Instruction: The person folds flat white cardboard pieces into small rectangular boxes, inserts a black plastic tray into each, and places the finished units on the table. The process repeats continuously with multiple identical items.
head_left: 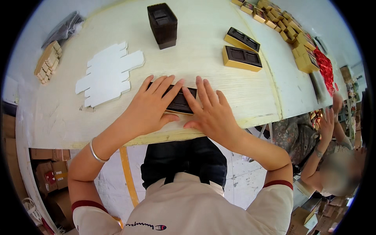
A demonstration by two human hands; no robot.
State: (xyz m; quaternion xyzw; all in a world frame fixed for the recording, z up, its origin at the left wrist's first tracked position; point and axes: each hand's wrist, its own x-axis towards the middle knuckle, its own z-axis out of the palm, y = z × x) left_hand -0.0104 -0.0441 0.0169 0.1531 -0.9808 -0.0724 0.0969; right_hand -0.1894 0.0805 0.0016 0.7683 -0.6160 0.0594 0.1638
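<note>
We rest our left hand (150, 103) and right hand (213, 112), fingers spread and ungripped, on the dark tray (180, 104) at the table's (250, 94) near side, right of white cardboard blanks (107, 74).

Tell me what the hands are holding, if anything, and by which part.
Whether anything is gripped cannot be told: the left hand lies over the left end of the dark tray, the right hand at its right end.
</note>
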